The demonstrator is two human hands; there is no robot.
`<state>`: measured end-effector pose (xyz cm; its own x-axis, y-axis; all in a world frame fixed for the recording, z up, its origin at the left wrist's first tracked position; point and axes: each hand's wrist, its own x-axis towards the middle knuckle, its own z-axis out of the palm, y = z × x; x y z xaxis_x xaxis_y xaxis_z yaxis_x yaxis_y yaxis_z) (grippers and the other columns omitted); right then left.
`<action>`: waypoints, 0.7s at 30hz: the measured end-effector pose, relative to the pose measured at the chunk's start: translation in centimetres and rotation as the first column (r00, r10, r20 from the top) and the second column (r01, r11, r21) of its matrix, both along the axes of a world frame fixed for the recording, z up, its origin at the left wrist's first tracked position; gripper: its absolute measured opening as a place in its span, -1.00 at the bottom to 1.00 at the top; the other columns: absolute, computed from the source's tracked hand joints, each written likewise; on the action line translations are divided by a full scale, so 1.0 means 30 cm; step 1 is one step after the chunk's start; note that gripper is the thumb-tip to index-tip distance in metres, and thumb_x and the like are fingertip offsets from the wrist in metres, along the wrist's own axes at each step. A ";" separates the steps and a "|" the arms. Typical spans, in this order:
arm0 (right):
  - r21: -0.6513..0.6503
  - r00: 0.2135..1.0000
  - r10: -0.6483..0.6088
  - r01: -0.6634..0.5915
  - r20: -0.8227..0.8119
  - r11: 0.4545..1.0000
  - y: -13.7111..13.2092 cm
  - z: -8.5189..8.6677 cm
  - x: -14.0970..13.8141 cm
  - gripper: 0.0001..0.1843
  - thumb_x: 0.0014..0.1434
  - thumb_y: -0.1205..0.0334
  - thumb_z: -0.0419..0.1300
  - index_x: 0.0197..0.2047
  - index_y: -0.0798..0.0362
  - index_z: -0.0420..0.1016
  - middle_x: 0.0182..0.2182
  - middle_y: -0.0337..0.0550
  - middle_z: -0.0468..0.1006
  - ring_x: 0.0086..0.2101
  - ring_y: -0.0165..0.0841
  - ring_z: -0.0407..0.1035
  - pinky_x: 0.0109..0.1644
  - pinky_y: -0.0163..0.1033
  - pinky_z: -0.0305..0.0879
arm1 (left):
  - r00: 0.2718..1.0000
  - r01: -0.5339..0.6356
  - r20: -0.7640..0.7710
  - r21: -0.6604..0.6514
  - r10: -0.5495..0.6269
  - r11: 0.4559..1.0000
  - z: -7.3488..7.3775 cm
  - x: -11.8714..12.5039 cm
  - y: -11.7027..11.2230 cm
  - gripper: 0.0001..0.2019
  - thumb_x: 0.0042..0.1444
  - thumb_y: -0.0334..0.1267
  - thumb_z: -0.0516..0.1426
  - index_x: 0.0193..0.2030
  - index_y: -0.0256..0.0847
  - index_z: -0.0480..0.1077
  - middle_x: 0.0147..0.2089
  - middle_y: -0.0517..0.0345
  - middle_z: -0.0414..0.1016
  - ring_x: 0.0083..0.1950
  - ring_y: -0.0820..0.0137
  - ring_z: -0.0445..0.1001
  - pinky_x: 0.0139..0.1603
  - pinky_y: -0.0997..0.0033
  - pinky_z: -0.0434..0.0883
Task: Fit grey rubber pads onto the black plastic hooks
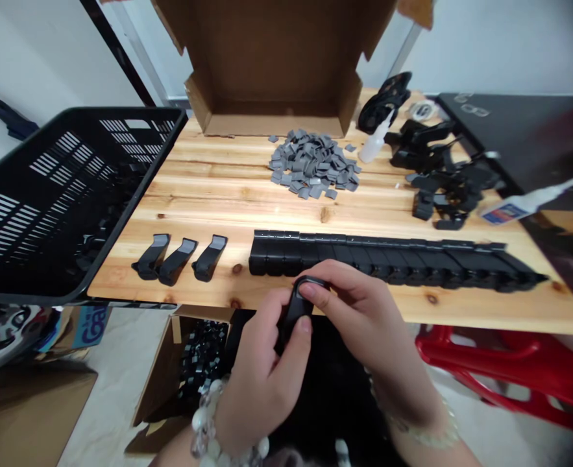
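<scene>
A black curved plastic part (293,310) is held between both hands over the table's front edge. My left hand (271,363) is closed round its lower end, thumb on top. At its upper end, my right hand (354,305) pinches it with thumb and fingers; the fingertips partly hide that end. Just beyond the hands lies a long row of similar black parts (310,250), packed side by side. To the left, three separate black clip-like parts (176,259) with grey pads on their upper ends rest on the wood. A heap of small grey pads (313,162) is farther back.
A black slatted crate (84,259) stands at left. An open cardboard box (276,123) is at the back. Near right are a white dropper bottle (376,139), loose black parts (442,168) and a labelled glue bottle (514,207). Below sit a box of small pieces (169,376) and a red stool (505,363).
</scene>
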<state>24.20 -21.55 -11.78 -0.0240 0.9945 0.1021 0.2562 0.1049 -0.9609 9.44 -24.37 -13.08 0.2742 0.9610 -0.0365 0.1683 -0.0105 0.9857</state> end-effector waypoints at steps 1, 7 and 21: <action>0.016 1.000 -0.005 0.005 0.012 1.000 -0.002 -0.003 -0.003 -0.92 0.22 0.29 0.23 -0.30 0.04 0.57 -0.36 -0.29 0.56 -0.32 -0.48 0.41 -0.25 -0.40 0.32 | 1.000 -0.002 0.001 0.010 0.002 1.000 -0.001 0.002 -0.001 -0.83 0.38 -0.22 0.01 0.06 0.06 0.31 -0.23 0.31 0.39 -0.30 0.54 0.37 -0.32 0.61 0.36; 0.138 0.990 -0.072 0.055 0.118 0.989 -0.013 -0.019 -0.022 -0.88 0.29 0.32 0.14 -0.30 0.06 0.47 -0.38 -0.25 0.49 -0.33 -0.46 0.37 -0.25 -0.36 0.28 | 1.000 -0.018 -0.016 0.045 0.018 0.999 -0.015 0.017 -0.004 -0.79 0.38 -0.26 0.00 0.09 0.07 0.30 -0.14 0.28 0.43 -0.23 0.52 0.41 -0.22 0.59 0.40; -0.007 0.998 0.049 -0.050 -0.046 0.999 -0.005 -0.014 0.004 -0.90 0.27 0.21 0.20 -0.28 0.03 0.47 -0.34 -0.24 0.47 -0.30 -0.41 0.36 -0.22 -0.31 0.28 | 0.992 -0.013 -0.128 0.020 0.016 1.000 -0.005 0.016 -0.001 -0.82 0.36 -0.20 0.01 0.04 -0.08 0.30 -0.10 0.11 0.47 -0.19 0.36 0.48 -0.23 0.44 0.45</action>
